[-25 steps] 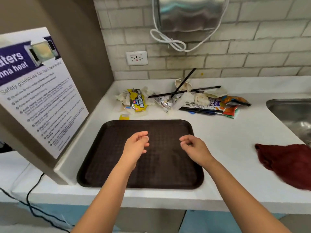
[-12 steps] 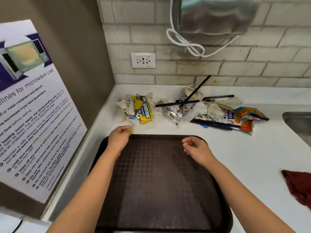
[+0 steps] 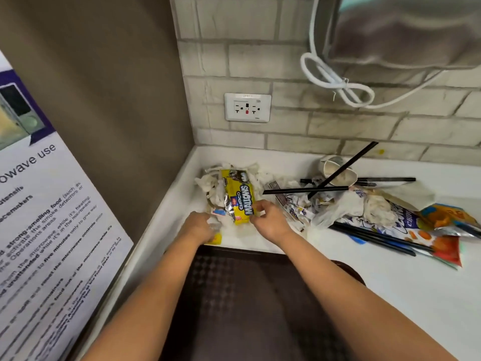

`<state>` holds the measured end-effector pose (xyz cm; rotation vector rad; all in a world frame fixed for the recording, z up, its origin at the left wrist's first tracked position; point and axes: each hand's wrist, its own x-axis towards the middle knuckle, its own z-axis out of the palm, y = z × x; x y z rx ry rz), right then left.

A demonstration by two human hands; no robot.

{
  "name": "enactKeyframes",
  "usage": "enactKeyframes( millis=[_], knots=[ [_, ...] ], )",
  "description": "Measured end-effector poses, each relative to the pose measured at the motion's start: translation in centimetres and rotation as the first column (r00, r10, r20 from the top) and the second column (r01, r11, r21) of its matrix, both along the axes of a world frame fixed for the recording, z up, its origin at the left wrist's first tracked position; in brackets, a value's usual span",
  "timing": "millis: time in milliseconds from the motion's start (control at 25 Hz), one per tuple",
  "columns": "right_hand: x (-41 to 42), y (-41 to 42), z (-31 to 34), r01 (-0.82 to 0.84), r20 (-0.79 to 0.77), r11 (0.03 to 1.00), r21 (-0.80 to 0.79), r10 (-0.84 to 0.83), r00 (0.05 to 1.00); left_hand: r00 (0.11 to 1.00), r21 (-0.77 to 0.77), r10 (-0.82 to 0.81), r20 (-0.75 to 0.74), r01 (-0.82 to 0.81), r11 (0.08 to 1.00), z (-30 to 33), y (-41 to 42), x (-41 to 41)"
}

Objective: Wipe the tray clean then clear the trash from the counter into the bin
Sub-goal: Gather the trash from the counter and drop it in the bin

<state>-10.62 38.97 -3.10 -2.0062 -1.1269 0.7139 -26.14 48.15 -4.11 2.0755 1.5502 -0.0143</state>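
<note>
A dark brown tray (image 3: 234,295) lies on the white counter (image 3: 403,282) under my forearms. Behind it, in the corner, is a yellow Choco Mallows wrapper (image 3: 240,196) among crumpled white napkins (image 3: 208,182). My right hand (image 3: 269,220) pinches the wrapper's lower right edge. My left hand (image 3: 199,226) is beside it with its fingers curled onto a small shiny scrap (image 3: 215,226); a yellow scrap (image 3: 217,239) lies just below that hand. The bin is out of view.
More trash spreads to the right: black straws (image 3: 304,190), a crushed paper cup (image 3: 335,169), a clear bag (image 3: 338,207) and orange snack bags (image 3: 442,222). A brown panel with a microwave poster (image 3: 52,217) closes the left side. A wall outlet (image 3: 247,107) sits above.
Both hands moved forward off the tray to the trash in the corner. My right hand took hold of the yellow wrapper. The camera moved closer and to the left; the red cloth left view.
</note>
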Motion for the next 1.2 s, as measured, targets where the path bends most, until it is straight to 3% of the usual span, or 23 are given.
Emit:
enactKeyframes(
  millis=[200,360,480,600,720,1000,1200],
  knots=[
    [-0.4,4.9,-2.1,0.033,0.072,0.995,-0.094,-0.026,0.997,0.997,0.01,0.05,0.055,-0.051,0.999,-1.1,2.0,-0.3],
    [-0.6,5.5,-2.4,0.142,0.041,0.99,0.01,-0.142,0.989,0.991,0.036,0.121,0.057,-0.123,0.992,-1.5,2.3,-0.9],
    [-0.6,4.3,-2.3,0.15,0.02,0.979,0.135,-0.154,0.988,0.929,0.105,0.257,0.265,-0.293,0.95,-1.1,1.9,-1.2],
    [-0.5,2.0,-1.6,0.172,-0.097,0.961,0.215,-0.155,0.983,0.822,0.135,0.323,0.469,-0.428,0.894,0.0,0.8,-1.6],
    [-0.3,-1.4,-0.2,0.23,-0.166,0.935,0.272,-0.19,0.968,0.675,0.06,0.326,0.662,-0.481,0.875,1.8,-0.6,-1.7],
    [-1.2,-12.4,2.8,0.405,-0.302,0.83,0.383,-0.302,0.904,0.43,-0.193,0.266,0.863,-0.206,0.959,6.7,-9.9,0.1],
    [-2.3,-21.3,2.7,0.522,-0.311,0.766,0.375,-0.427,0.849,0.482,-0.234,0.185,0.857,0.043,0.971,6.7,-17.6,1.8]
  ],
)
